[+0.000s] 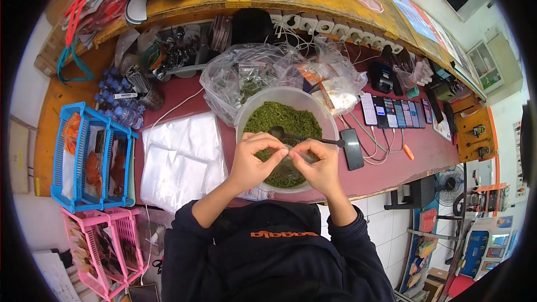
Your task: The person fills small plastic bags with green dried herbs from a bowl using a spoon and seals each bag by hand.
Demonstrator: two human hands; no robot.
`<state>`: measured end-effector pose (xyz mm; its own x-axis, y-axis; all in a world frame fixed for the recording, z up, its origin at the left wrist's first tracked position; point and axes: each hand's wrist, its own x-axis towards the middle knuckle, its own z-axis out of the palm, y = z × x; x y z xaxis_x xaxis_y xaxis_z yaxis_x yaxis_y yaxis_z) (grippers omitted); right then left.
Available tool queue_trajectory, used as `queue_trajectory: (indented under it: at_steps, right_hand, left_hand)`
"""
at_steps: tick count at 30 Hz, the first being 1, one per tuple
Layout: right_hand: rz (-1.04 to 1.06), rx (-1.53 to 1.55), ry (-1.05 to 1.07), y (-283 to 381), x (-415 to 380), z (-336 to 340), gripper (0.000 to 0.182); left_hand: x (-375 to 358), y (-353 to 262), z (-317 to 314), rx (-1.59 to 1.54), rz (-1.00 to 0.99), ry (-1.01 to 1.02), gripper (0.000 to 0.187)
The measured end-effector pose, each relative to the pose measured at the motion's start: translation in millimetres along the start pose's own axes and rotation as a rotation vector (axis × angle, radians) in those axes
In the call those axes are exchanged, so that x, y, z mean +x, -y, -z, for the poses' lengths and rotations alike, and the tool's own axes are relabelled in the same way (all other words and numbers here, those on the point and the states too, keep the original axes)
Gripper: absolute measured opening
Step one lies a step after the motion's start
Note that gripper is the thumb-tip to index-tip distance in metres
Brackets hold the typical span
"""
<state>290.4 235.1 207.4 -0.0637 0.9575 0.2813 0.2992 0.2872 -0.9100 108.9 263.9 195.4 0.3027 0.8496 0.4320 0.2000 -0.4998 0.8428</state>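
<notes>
Both hands meet over the near part of a round translucent tub point(330, 120) full of green shredded material point(282, 113). My left hand point(258, 156) and my right hand point(316, 162) pinch a small clear plastic bag point(286, 162) between thumbs and forefingers. The bag is see-through, so its outline and contents are hard to make out. A black spoon point(307, 137) lies across the tub, its handle reaching over the right rim just beyond my fingers.
White plastic sheets point(179, 162) lie left of the tub, near blue baskets point(92, 156). Clear bags point(246, 72) are heaped behind. At right are a dark phone point(352, 149), a row of phones point(400, 113), cables and an orange cutter point(408, 152).
</notes>
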Motion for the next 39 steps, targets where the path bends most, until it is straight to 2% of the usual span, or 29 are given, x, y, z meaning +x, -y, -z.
queue_trajectory:
  at_steps: [2,6,8,9,10,12,13,14,16,17,18,19,20,21,22,24,25,26,27,28,29,30,31,32,33,34,36,37,39]
  right_hand:
    - [0.029,-0.091,-0.001,3,-5,2,0.009]
    - [0.012,-0.038,-0.019,9,-14,18,0.009]
    - [-0.184,0.191,-0.189,9,-19,26,0.01]
    - [-0.189,0.208,-0.245,3,-21,33,0.011]
    - [-0.192,0.209,-0.245,4,-25,36,0.011]
    - [-0.261,0.266,-0.012,7,-38,40,0.012]
    - [-0.226,0.093,0.251,2,-47,48,0.017]
    - [-0.23,0.1,0.247,1,-54,46,0.017]
    - [-0.611,-0.133,0.704,-2,-66,42,0.028]
    - [-0.62,-0.125,0.702,-17,-74,36,0.028]
    - [-0.748,-0.153,0.666,-51,-86,25,0.027]
    - [-0.877,-0.18,0.626,-91,-102,10,0.028]
    - [-0.658,-0.351,0.546,-151,-130,-11,0.026]
    - [-0.434,-0.516,0.463,-200,-152,-30,0.03]
    - [-0.443,-0.507,0.466,-213,-158,-45,0.03]
    - [-0.344,-0.341,0.294,-226,-161,-75,0.042]
    - [-0.345,-0.331,0.301,-231,-163,-81,0.042]
    - [-0.34,-0.29,0.295,-235,-163,-84,0.042]
    - [-0.333,-0.253,0.289,-238,-163,-86,0.043]
    - [-0.331,-0.253,0.294,-235,-161,-87,0.043]
    - [-0.453,-0.064,0.271,-232,-160,-86,0.041]
    - [-0.574,0.123,0.245,-227,-158,-84,0.041]
    - [-0.576,0.117,0.248,-220,-154,-80,0.041]
    - [-0.823,0.386,0.264,-213,-150,-76,0.035]
    - [-1.064,0.662,0.273,-211,-150,-74,0.032]
    - [-1.065,0.662,0.271,-216,-153,-77,0.032]
    - [-0.81,0.11,0.351,-218,-154,-81,0.022]
    - [-0.812,0.11,0.344,-215,-153,-83,0.022]
    - [-0.632,-0.123,0.279,-211,-151,-91,0.018]
  left_hand:
    - [1,-6,9,0.012,0.014,-0.022,0.005]
    - [17,-1,17,-0.085,0.016,-0.067,0.004]
    - [42,7,27,-0.089,-0.014,-0.251,0.007]
    - [65,22,42,-0.027,-0.064,-0.352,0.009]
    - [86,29,54,0.03,-0.081,-0.366,0.01]
    - [117,55,68,0.226,-0.139,-0.368,0.014]
    - [126,71,75,0.294,-0.104,-0.338,0.021]
    - [126,81,78,0.414,-0.041,-0.367,0.025]
    - [109,87,79,0.602,-0.056,-0.447,0.027]
    - [91,88,75,0.571,-0.079,-0.44,0.024]
    - [67,87,70,0.539,-0.102,-0.433,0.022]
    - [36,89,64,0.522,-0.054,-0.361,0.021]
    - [1,95,57,0.502,-0.009,-0.289,0.025]
    - [-36,107,45,0.558,-0.073,-0.296,0.029]
    - [-72,118,33,0.616,-0.077,-0.263,0.027]
    - [-131,126,15,0.534,-0.013,0.066,0.022]
    - [-148,130,6,0.549,-0.009,0.23,0.024]
    - [-159,135,-4,0.56,-0.006,0.391,0.037]
    - [-166,141,-14,0.563,0.0,0.389,0.037]
    - [-171,147,-23,0.642,-0.033,0.488,0.052]
    - [-176,155,-31,0.718,-0.068,0.586,0.069]
    - [-181,170,-39,0.715,-0.066,0.582,0.069]
    - [-185,183,-49,0.647,0.021,0.65,0.077]
    - [-192,194,-56,0.576,0.109,0.718,0.085]
    - [-195,196,-60,0.571,0.111,0.717,0.085]
    - [-197,198,-63,0.616,0.081,0.675,0.085]
    - [-197,199,-65,0.659,0.041,0.638,0.085]
    - [-197,198,-66,0.66,0.038,0.616,0.086]
    - [-197,197,-67,0.662,0.035,0.592,0.088]
